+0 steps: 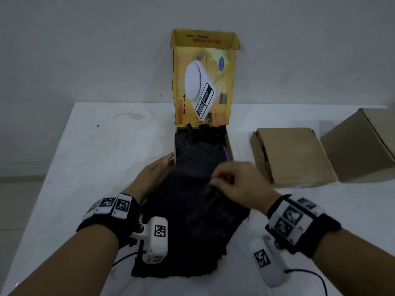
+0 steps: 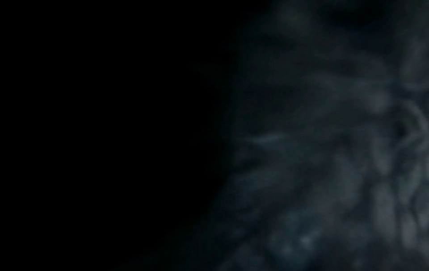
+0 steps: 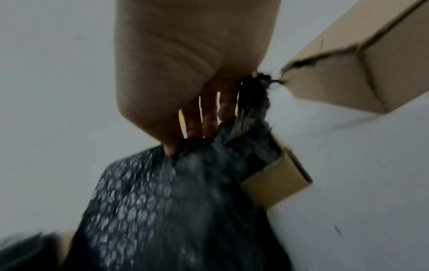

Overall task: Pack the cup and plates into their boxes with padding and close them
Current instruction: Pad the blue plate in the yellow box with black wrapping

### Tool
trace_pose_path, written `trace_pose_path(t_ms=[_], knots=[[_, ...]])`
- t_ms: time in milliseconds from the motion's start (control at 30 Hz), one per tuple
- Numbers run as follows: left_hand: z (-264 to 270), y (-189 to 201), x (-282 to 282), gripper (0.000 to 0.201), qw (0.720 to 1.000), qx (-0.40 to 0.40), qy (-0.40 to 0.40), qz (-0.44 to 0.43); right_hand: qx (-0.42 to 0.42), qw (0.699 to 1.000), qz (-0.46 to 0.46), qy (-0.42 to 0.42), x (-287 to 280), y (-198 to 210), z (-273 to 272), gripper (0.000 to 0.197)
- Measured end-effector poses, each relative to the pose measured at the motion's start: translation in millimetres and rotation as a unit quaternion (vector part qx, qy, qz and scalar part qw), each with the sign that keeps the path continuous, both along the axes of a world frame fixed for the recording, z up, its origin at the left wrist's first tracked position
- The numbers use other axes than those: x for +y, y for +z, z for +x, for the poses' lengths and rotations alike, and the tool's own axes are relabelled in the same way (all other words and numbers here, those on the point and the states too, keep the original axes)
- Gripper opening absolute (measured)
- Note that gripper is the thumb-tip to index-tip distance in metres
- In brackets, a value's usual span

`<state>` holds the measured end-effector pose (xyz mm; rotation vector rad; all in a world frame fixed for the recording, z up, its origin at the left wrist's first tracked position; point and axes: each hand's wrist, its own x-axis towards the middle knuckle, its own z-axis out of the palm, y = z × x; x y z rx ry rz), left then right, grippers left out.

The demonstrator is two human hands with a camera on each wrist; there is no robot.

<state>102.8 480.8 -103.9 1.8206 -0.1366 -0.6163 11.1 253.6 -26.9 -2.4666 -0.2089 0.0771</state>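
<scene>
A yellow kitchen-scale box (image 1: 229, 146) stands open on the white table, with its lid (image 1: 203, 82) upright against the wall. A black bubble wrap sheet (image 1: 192, 210) fills the box and spills over its front edge toward me. A thin purple rim (image 1: 226, 152) peeks out beside the wrap at the box's right wall. My right hand (image 1: 215, 178) pinches a fold of the wrap just in front of the box; in the right wrist view the fingers (image 3: 197, 126) curl into the wrap (image 3: 162, 201). My left hand (image 1: 159, 167) lies at the box's front left corner, its fingers hidden by the wrap.
Two closed brown cardboard boxes sit to the right, a flat one (image 1: 292, 157) and a taller one (image 1: 363, 144) behind it. The left wrist view is dark, with only blurred wrap (image 2: 348, 165). Bare table (image 1: 96, 157) stretches to the left.
</scene>
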Motion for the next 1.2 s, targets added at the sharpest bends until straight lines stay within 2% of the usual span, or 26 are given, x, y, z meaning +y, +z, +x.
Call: trace_pose_path(t_ms=[67,100,200,267,333,367,433,533,633,733,867,933,1000,1100,1167,1200], knots=[[1,1,-1,0.039,0.999,0.006,0.001,0.051,-0.039,0.987,0.045,-0.150,-16,-2,15,0.008],[-1,2,0,0.039,0.999,0.003,0.007,0.047,-0.046,0.976,0.056,-0.203,-21,-6,23,0.010],[-8,6,-1,0.046,0.999,0.014,0.020,-0.033,-0.040,0.956,0.052,-0.285,-25,-19,38,0.014],[-8,3,-1,0.046,0.999,0.015,0.025,-0.040,-0.014,0.953,0.023,-0.302,-20,-25,42,0.016],[-6,-3,1,0.044,1.000,0.004,0.023,-0.020,0.025,0.954,-0.021,-0.299,-14,-29,45,0.018],[-6,-5,2,0.041,1.000,-0.001,0.024,-0.012,0.037,0.954,-0.050,-0.293,-10,-30,45,0.025],[-7,-8,3,0.033,0.999,-0.010,0.019,-0.025,0.001,0.959,-0.123,-0.255,-2,-31,46,0.045],[-10,-9,1,0.034,0.999,-0.021,0.007,-0.042,-0.037,0.977,-0.167,-0.131,15,-31,45,0.063],[-11,-11,-2,0.031,0.999,-0.030,0.024,-0.032,0.028,0.980,-0.196,-0.020,32,-49,41,0.072],[-13,-9,-7,0.034,0.997,-0.043,0.057,-0.010,0.102,0.970,-0.221,-0.013,38,-69,43,0.075],[-13,-11,-14,0.037,0.994,-0.047,0.099,-0.011,0.194,0.952,-0.236,-0.024,35,-77,53,0.080],[-13,-13,-15,0.047,0.993,-0.058,0.106,0.005,0.205,0.950,-0.235,-0.021,34,-76,55,0.080],[-13,-16,-14,0.066,0.991,-0.087,0.100,0.027,0.206,0.951,-0.231,-0.020,34,-74,55,0.081],[-11,-12,-14,0.081,0.982,-0.175,0.054,0.036,0.172,0.962,-0.207,-0.034,34,-61,57,0.079],[-6,-9,-16,0.081,0.967,-0.244,0.009,0.075,0.064,0.978,-0.185,-0.075,32,-46,58,0.065],[-4,-7,-18,0.081,0.960,-0.260,-0.012,0.101,-0.003,0.973,-0.206,-0.109,28,-41,58,0.056]])
